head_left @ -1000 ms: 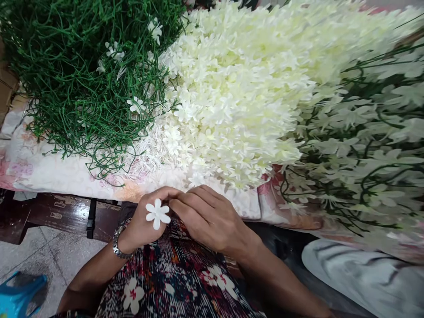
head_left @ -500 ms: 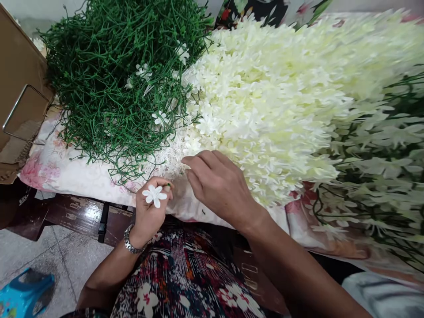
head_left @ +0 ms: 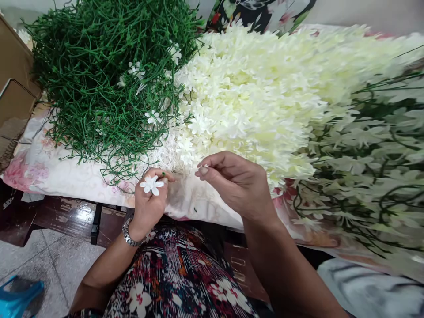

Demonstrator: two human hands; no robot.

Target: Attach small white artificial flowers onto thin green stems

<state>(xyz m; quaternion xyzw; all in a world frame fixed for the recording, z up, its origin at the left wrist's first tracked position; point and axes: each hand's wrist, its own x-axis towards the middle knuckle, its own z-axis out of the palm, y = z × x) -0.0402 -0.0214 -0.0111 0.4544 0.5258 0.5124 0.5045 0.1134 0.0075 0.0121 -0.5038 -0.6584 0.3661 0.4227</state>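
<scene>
At the far left a brown cardboard box stands beside the worktop, a dark wooden edge under a flowered cloth. On the cloth rises a heap of green plastic stems, a tangle with a few white blossoms caught in it. Just below its near edge the left hand is closed around 1 white flower, whose petals face up over the knuckles; a green stem tip shows between thumb and forefinger, pointing right toward the other hand. A metal watch circles that wrist. Across a small gap to the right, the right hand is level with the left, thumb and forefinger pinched together near the pale fringe at the foot of the pile; whether something tiny sits between them I cannot tell. So the flower lies left of the right hand, its short stem running roughly left to right, and the left hand is the one that has it. Behind both hands spreads a wide pile of cream blossoms, touching the green heap on its left. Further right lie finished sprays, white flowers on green stems, partly blurred. A patterned garment covers the lap below.
</scene>
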